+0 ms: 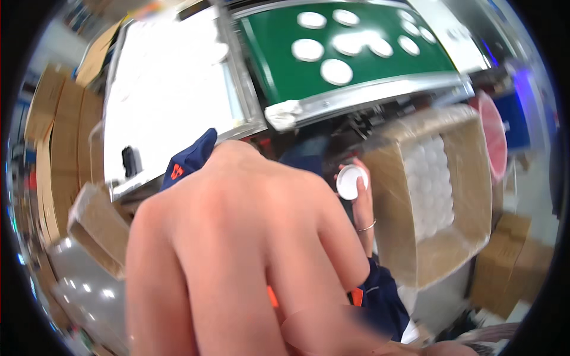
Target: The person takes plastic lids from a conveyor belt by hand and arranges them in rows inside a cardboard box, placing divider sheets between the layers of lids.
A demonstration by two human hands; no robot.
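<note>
My left hand (231,225) fills the middle of the view, very close and partly blurred. Its back and knuckles face me, and the fingers stretch down with small gaps between them; their tips are cut off or blurred at the lower edge. Above it shows a dark blue sleeve (193,157) with an orange mark. To the right, my right hand (363,204), a thin bracelet at its wrist, is closed on a round white lid (349,185) with a raised rim. The thumb presses on the lid's inner face. Just right of that hand stands an open carton (395,237) lined with clear plastic.
Stacked white round pieces (428,187) fill part of the carton. Several white discs (336,72) lie on a green conveyor belt (276,65) ahead. A white-topped table (160,77) adjoins it on the left. Cardboard boxes (65,154) and a pink tub (491,136) stand at the sides.
</note>
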